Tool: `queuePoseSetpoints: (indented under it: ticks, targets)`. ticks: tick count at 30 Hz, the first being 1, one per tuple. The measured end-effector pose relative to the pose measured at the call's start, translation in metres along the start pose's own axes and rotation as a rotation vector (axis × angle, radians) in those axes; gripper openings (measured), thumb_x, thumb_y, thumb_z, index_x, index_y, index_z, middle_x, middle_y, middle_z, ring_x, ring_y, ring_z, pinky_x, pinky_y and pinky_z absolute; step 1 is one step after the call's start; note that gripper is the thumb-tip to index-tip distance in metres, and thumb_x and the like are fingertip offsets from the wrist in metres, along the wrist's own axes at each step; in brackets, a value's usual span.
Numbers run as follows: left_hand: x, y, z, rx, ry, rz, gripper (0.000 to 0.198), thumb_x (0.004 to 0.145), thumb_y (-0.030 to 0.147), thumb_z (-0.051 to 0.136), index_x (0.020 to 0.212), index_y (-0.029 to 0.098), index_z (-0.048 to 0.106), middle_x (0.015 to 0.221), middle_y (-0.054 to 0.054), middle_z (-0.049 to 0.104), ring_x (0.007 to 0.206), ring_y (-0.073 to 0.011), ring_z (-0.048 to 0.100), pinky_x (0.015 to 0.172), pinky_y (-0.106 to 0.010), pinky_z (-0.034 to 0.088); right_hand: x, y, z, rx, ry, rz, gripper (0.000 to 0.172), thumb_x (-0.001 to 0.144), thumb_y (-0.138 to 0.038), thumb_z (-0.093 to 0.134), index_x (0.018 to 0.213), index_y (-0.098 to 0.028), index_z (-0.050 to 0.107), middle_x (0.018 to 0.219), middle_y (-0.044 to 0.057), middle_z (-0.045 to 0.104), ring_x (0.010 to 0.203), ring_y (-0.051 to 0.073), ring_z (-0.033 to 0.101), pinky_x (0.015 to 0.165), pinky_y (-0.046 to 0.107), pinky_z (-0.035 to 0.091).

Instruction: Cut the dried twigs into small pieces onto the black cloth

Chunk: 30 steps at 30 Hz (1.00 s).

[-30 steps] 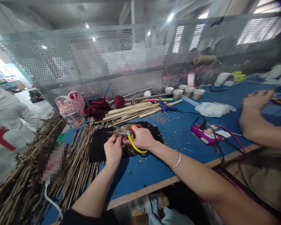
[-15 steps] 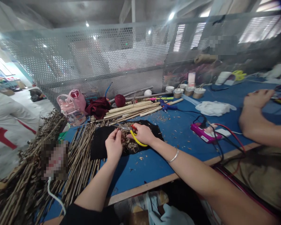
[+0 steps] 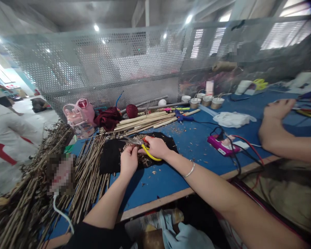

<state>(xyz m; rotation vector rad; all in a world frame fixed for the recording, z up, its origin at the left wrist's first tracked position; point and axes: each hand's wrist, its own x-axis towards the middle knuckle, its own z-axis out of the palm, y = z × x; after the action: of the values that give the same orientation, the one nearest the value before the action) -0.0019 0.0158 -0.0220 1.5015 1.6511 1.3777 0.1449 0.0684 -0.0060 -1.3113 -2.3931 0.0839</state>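
Yellow-handled scissors (image 3: 150, 154) are in my right hand (image 3: 157, 148), which wears a silver bangle at the wrist. Their blades point left, above a black cloth (image 3: 109, 157) strewn with dry brown plant bits (image 3: 145, 161). Just below the blades, my left hand (image 3: 129, 161) has its fingers pressed together over the bits; what they pinch is too small to make out. Left of the cloth lie many thin dry stems (image 3: 86, 173).
Pale sticks (image 3: 142, 121), a blue glue gun (image 3: 182, 117) and paper cups (image 3: 195, 102) are behind the cloth. At right are a purple power strip (image 3: 224, 145) and another person's arm (image 3: 287, 141). A pink bottle (image 3: 83, 126) stands back left.
My left hand has moved slightly right, closer to my right hand. The scissors have shifted slightly left in the view, and their blades look more spread.
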Motion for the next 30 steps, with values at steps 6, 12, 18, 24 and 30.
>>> queuePoseSetpoints:
  ticks: [6, 12, 18, 24, 30]
  targets:
    - [-0.01, 0.014, -0.008, 0.238, 0.051, 0.108, 0.03, 0.087, 0.03, 0.03, 0.072, 0.017, 0.052, 0.07, -0.003, 0.055, 0.068, -0.0155, 0.05, 0.063, -0.027, 0.037, -0.006, 0.009, -0.007, 0.093, 0.021, 0.094, 0.047, 0.069, -0.066, 0.051, 0.078, -0.02, 0.054, 0.069, 0.003, 0.062, 0.06, 0.014, 0.053, 0.052, 0.022, 0.025]
    - [-0.044, 0.025, -0.007, 0.411, -0.366, 0.3, 0.018, 0.078, 0.033, 0.052, 0.068, 0.019, 0.046, 0.066, 0.001, 0.049, 0.064, -0.0138, 0.045, 0.06, -0.024, 0.033, -0.028, 0.034, -0.006, 0.203, 0.07, 0.191, 0.039, 0.069, -0.059, 0.054, 0.071, -0.02, 0.052, 0.062, -0.001, 0.055, 0.054, 0.011, 0.043, 0.049, 0.021, 0.024]
    - [-0.056, 0.021, 0.011, 0.605, -0.514, 0.354, 0.014, 0.076, 0.016, 0.05, 0.063, 0.019, 0.045, 0.066, 0.0, 0.052, 0.065, -0.0145, 0.048, 0.059, -0.025, 0.03, -0.031, 0.041, 0.0, 0.257, 0.09, 0.235, 0.037, 0.069, -0.056, 0.054, 0.069, -0.019, 0.051, 0.06, -0.002, 0.053, 0.052, 0.01, 0.04, 0.049, 0.02, 0.025]
    - [-0.054, 0.021, 0.013, 0.672, -0.573, 0.459, 0.016, 0.077, 0.008, 0.041, 0.067, 0.019, 0.048, 0.07, -0.003, 0.054, 0.07, -0.0158, 0.051, 0.062, -0.025, 0.033, -0.031, 0.037, 0.0, 0.187, 0.031, 0.238, 0.037, 0.067, -0.058, 0.056, 0.071, -0.021, 0.054, 0.062, 0.0, 0.057, 0.052, 0.011, 0.044, 0.049, 0.022, 0.024]
    - [-0.005, 0.029, -0.006, 0.598, -0.275, 0.423, 0.017, 0.081, 0.017, 0.04, 0.064, 0.019, 0.045, 0.072, -0.004, 0.055, 0.072, -0.0169, 0.052, 0.066, -0.027, 0.039, -0.031, 0.037, -0.005, 0.085, 0.093, 0.257, 0.039, 0.07, -0.06, 0.053, 0.073, -0.022, 0.059, 0.071, 0.002, 0.063, 0.061, 0.014, 0.053, 0.052, 0.022, 0.027]
